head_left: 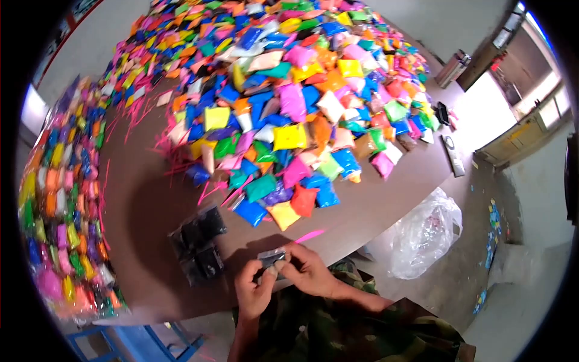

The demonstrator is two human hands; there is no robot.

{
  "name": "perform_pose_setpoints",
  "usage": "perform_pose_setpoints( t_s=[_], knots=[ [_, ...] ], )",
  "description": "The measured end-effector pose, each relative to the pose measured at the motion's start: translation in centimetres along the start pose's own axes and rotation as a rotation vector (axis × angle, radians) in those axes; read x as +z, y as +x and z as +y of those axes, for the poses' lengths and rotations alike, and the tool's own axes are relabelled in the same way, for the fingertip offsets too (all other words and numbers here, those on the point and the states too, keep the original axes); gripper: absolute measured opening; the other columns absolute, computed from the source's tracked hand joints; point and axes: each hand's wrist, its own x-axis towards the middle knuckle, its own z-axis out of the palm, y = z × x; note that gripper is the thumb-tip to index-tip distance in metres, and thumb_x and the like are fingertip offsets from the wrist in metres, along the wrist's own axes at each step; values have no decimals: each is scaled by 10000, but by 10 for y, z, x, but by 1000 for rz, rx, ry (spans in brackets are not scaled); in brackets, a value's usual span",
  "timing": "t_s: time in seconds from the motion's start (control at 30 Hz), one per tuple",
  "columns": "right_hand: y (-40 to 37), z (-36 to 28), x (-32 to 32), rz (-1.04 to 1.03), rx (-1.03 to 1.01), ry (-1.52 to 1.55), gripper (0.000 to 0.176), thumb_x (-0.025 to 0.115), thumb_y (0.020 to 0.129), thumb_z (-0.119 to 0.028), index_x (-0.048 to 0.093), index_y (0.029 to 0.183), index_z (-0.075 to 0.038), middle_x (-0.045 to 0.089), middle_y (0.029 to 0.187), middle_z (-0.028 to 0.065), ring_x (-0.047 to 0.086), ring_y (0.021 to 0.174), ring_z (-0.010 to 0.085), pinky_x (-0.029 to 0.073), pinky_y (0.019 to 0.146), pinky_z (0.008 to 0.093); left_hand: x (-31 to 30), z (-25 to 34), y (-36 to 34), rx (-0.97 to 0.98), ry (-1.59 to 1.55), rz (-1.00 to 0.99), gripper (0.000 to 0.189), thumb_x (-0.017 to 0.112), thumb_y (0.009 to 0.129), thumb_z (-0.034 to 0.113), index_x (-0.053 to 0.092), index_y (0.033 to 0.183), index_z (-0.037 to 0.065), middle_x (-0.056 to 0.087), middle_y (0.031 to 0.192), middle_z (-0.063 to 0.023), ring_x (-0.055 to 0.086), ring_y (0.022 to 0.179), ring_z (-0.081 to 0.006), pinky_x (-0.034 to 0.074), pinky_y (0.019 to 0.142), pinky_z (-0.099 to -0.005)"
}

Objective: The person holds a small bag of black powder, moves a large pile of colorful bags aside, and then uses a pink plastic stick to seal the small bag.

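Observation:
Near the table's front edge, my left hand (pixel 254 289) and my right hand (pixel 306 269) come together, both closed on a small black packet (pixel 271 258) in clear wrapping. Thumbs and fingers pinch it from either side, so its lower part is hidden. Left of my hands, several black packets (pixel 199 244) lie in a cluster on the brown table (pixel 151 265). Beyond my hands rises a large heap of small coloured packets (pixel 289 137). The closest ones are a yellow packet (pixel 283 215), a red packet (pixel 304 200) and a blue packet (pixel 249 212).
Along the left edge lie filled clear bags (pixel 66 211) of coloured packets. Pink strips (pixel 136 99) are scattered beside the heap. A remote control (pixel 452 155) and a metal flask (pixel 453 68) sit at the right. Below the right edge is a clear plastic bag (pixel 425 238); a blue stool (pixel 142 342) stands lower left.

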Motion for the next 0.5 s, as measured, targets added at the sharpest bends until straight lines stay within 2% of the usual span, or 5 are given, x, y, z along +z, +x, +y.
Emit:
perform_pose_setpoints(
  t_s=[0.1,0.13,0.27,0.37,0.5],
  knots=[
    [3,-6,1,0,-14,15,134,687,989,-95,616,1093,-50,411,874,-55,406,767,41,366,615,227,1,-3,-3,-9,-40,22,115,700,943,57,653,1005,-27,687,871,-19,569,811,-56,493,715,-255],
    [3,-5,-1,-2,-14,-6,125,671,998,-80,636,1110,-40,471,900,-44,445,796,41,393,641,227,2,-1,-3,-39,-63,21,127,704,935,63,654,1008,-29,696,885,-26,580,820,-60,499,730,-258],
    [0,-10,-1,23,47,162,143,642,1010,-55,668,1148,-28,588,1004,-9,519,866,46,445,707,234,5,20,2,41,39,-15,155,715,908,50,658,1027,-31,700,906,-33,591,825,-72,505,752,-256],
    [0,-3,2,52,23,166,164,647,1010,-58,656,1170,-21,581,1005,-13,522,866,48,449,713,232,4,8,0,-51,-21,-7,147,715,915,43,654,1022,-36,696,906,-30,589,825,-67,501,750,-249],
    [2,2,-2,-43,12,199,187,652,1014,-66,636,1193,-15,609,986,-12,546,891,51,462,737,232,2,-1,-3,-74,-57,2,134,712,927,43,651,1020,-33,690,906,-23,586,827,-60,496,743,-242]
  ],
)
